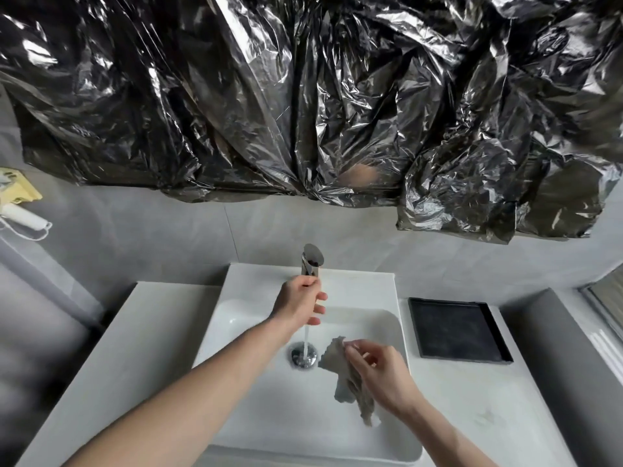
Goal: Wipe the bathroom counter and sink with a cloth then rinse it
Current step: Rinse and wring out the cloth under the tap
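A white sink point(256, 409) sits in a white counter point(135, 338). My left hand point(298, 303) grips the spout of the chrome faucet point(312, 259) at the back of the basin. A thin stream of water point(306, 342) runs down onto the chrome drain point(303, 356). My right hand point(377, 375) pinches a crumpled grey cloth point(347, 382) over the basin, just right of the stream. The cloth hangs down from my fingers.
A black square tray point(456, 332) lies on the counter to the right of the sink. Black plastic sheeting point(303, 102) covers the wall above. A white and yellow device point(20, 203) hangs on the left wall. A window ledge point(600, 332) runs at the far right.
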A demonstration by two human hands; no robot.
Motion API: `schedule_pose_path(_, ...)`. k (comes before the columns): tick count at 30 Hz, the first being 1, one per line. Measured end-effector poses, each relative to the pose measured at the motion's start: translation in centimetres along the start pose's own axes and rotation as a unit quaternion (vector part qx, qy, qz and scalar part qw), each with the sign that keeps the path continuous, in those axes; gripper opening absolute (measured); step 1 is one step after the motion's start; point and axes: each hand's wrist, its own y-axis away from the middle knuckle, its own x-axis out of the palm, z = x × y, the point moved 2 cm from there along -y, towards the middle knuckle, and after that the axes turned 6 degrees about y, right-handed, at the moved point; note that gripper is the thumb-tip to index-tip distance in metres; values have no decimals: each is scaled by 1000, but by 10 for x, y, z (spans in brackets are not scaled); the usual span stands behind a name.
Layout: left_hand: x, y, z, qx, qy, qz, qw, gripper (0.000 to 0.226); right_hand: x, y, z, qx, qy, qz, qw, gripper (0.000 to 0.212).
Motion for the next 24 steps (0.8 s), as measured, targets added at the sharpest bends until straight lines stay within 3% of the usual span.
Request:
schedule_pose_path(2, -5, 26, 26, 45, -84, 16, 995, 17, 0, -1, 4, -13, -14, 15, 1000, 36)
schedule_pose_path(6, -12, 66, 68, 95, -188, 106, 972, 15, 1, -6, 5, -15, -45, 39, 998, 30)
schedule_pose_path(11, -43, 78, 90, 164, -238, -30, 957, 9, -3, -9, 2, -7, -89, -36, 995, 23)
schedule_pose_path(14, -76, 76, 111, 172, -339, -36, 924, 13, -11, -7, 4, -11, -123, -97, 988, 22)
schedule_pose_path(17, -104, 74, 123, 123, -423, -47, 896, 24, -16, -9, 11, -30, -141, -110, 983, 23)
schedule_pose_path(20, -98, 77, 113, 101, -424, -39, 899, 30, -15, -10, 28, -60, -147, -79, 984, 21)
schedule_pose_path(24, -48, 82, 89, 129, -312, 71, 939, 52, 1, -16, 44, -70, -155, -17, 985, 21)
